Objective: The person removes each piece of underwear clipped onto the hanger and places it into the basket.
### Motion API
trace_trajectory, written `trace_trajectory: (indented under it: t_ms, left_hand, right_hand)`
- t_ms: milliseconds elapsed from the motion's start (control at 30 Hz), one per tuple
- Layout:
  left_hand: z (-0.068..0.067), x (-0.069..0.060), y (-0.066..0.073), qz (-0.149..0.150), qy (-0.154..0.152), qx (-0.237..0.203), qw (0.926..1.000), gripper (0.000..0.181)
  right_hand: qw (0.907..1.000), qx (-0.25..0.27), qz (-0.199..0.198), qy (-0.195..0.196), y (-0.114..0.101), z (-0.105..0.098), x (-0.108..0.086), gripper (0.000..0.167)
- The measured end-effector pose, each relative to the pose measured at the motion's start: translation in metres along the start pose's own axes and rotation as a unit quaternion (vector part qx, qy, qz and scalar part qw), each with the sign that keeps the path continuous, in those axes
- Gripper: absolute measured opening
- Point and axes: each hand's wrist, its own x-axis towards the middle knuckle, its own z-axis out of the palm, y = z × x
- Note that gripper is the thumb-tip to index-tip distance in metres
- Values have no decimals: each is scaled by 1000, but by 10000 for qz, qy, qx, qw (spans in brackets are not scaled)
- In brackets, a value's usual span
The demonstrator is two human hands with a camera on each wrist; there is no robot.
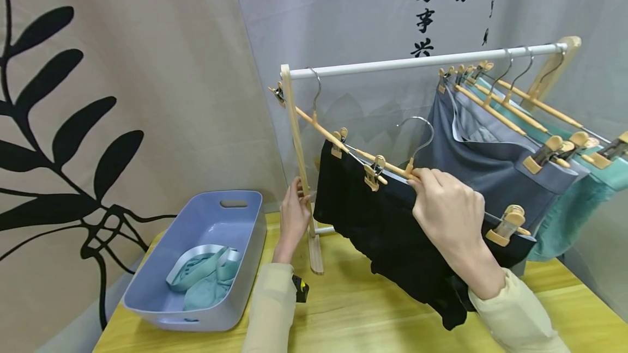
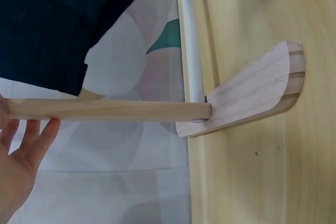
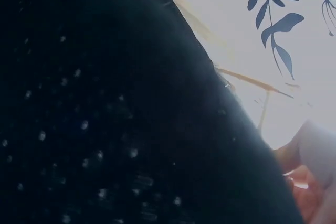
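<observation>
My right hand grips the wooden bar of a clip hanger near the base of its metal hook. Black shorts hang from this hanger and fill much of the right wrist view. The hook is off the rail, in front of the clothes rack. My left hand holds the rack's left wooden post between thumb and fingers. Another clip hanger hangs by its hook at the rail's left end; its right clip overlaps the held hanger.
Several hangers with grey-blue shorts and teal garments hang at the rail's right. On the yellow wooden table, a blue-grey basket at left holds a teal garment. A printed curtain stands behind.
</observation>
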Motion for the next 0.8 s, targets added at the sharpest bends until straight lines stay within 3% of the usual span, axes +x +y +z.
trace_trajectory:
  t_ms: [267,500,800]
  left_hand:
    - [-6,-1,6,-46,-32,-140,9999,42]
    - [-22,-2,17,-337,49,-923,9951,39]
    - [-62,-1,47,-593,955,-1660,9797,20]
  right_hand:
    - [9996,155,-154,-191,-5,1,-10,6]
    - [9986,365,-320,-212,-7,3,-14,5]
    - [9938,851,-348,-631,-10,3,-18,6]
